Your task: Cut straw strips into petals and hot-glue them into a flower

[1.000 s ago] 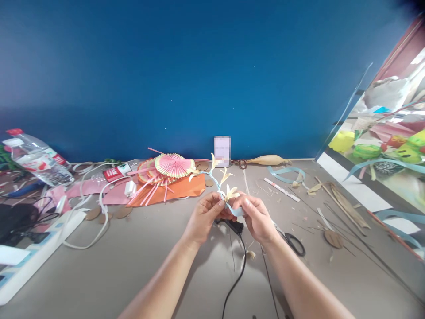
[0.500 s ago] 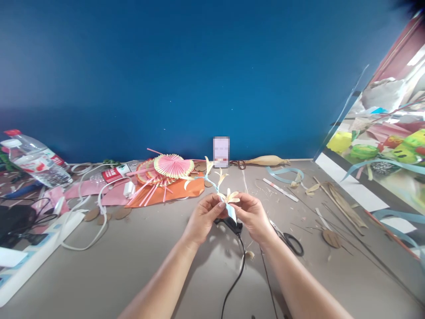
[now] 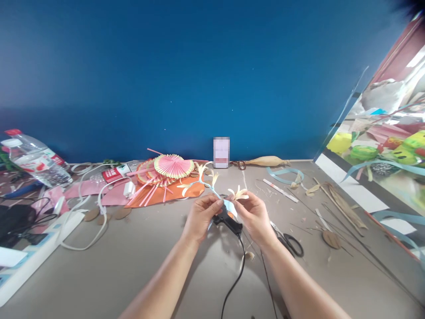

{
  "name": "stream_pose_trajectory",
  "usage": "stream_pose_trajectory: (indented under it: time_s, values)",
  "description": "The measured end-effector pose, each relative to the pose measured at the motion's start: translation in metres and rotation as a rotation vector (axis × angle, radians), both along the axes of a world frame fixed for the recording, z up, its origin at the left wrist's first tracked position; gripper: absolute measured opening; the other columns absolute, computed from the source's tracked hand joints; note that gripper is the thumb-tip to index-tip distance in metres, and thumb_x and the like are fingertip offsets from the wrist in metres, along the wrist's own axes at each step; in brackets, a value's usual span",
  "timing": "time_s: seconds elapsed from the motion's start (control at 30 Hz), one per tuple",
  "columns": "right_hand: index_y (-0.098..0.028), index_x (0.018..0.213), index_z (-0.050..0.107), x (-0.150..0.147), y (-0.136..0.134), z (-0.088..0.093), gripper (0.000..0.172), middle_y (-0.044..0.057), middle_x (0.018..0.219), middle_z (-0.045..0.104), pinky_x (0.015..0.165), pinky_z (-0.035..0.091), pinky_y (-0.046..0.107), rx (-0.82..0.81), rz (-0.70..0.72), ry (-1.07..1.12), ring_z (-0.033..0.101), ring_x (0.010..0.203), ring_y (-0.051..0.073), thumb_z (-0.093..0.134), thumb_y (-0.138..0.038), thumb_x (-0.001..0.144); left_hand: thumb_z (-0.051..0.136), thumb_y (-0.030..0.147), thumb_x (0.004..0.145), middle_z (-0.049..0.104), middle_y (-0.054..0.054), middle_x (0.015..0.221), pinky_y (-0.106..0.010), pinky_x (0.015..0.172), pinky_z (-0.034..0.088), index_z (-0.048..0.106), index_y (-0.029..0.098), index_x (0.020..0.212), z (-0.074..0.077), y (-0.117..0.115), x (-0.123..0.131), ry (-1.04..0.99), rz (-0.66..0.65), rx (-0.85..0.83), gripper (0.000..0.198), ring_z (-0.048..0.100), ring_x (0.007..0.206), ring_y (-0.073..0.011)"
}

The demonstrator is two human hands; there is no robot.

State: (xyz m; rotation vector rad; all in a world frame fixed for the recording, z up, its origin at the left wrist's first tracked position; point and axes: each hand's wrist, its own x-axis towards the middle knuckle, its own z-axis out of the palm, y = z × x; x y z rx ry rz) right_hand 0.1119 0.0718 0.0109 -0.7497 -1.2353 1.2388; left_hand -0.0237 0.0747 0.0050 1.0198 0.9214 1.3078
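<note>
My left hand (image 3: 203, 215) pinches a thin blue-wrapped stem (image 3: 212, 188) between thumb and fingers. Small cream flowers (image 3: 202, 169) branch from its upper end, leaning to the left. In the fingertips of my right hand (image 3: 254, 215) is a separate cream flower (image 3: 238, 193) with narrow petals. A pale blue strip (image 3: 230, 207) hangs between the two hands; which hand holds it I cannot tell. Just below them a black glue gun (image 3: 229, 222) lies on the table, its front end partly hidden by my left fingers.
Scissors (image 3: 292, 243) lie right of my right hand, with a white pen (image 3: 280, 190) beyond. Pink paper fans (image 3: 172, 166) rest on orange paper (image 3: 159, 198). A phone (image 3: 221, 153) leans on the blue wall. Bottles (image 3: 40, 164) and a power strip (image 3: 43, 250) occupy the left.
The cream flower in my right hand has moved right and slightly up, apart from the stem. The stem has tilted left, and more of the glue gun shows.
</note>
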Motion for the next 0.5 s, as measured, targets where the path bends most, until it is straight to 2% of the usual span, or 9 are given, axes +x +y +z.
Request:
stream_pose_trajectory:
  time_s: [0.1,0.2,0.3,0.5]
  values:
    - [-0.018,0.072,0.055,0.0032,0.0006,0.0001,0.014,0.000,0.065,0.059,0.055,0.043,0.022,-0.101,0.022,-0.032,0.057,0.060,0.012,0.061,-0.031,0.072,0.068,0.032,0.061,0.057,0.000,0.069,-0.023,0.063,0.041,0.061,0.016,0.062,0.0020,0.0013,-0.0024,-0.018,0.053,-0.028,0.018,0.052,0.064,-0.0104]
    - [-0.018,0.073,0.052,0.0030,-0.0007,-0.0032,0.018,-0.001,0.061,0.060,0.047,0.041,0.021,-0.198,0.115,-0.098,0.057,0.051,0.012,0.061,-0.033,0.072,0.067,0.031,0.063,0.057,0.001,0.067,-0.023,0.064,0.041,0.061,0.016,0.064,0.0026,0.0031,-0.0050,0.023,0.084,0.016,0.017,0.052,0.062,-0.0101]
    - [-0.017,0.075,0.050,-0.0010,-0.0033,-0.0054,0.016,-0.001,0.058,0.060,0.047,0.040,0.019,-0.191,0.146,-0.068,0.053,0.048,0.009,0.059,-0.031,0.074,0.066,0.029,0.065,0.057,0.001,0.065,-0.023,0.064,0.040,0.061,0.015,0.064,0.0019,0.0042,-0.0059,0.092,0.124,0.090,0.015,0.051,0.062,-0.0103]
    - [-0.017,0.074,0.052,-0.0042,-0.0020,-0.0078,0.010,-0.004,0.054,0.055,0.047,0.043,0.019,-0.168,0.088,-0.025,0.051,0.046,0.008,0.060,-0.021,0.070,0.067,0.029,0.064,0.056,0.001,0.066,-0.023,0.065,0.041,0.061,0.015,0.064,0.0001,0.0025,-0.0028,0.107,0.147,0.108,0.015,0.051,0.065,-0.0110]
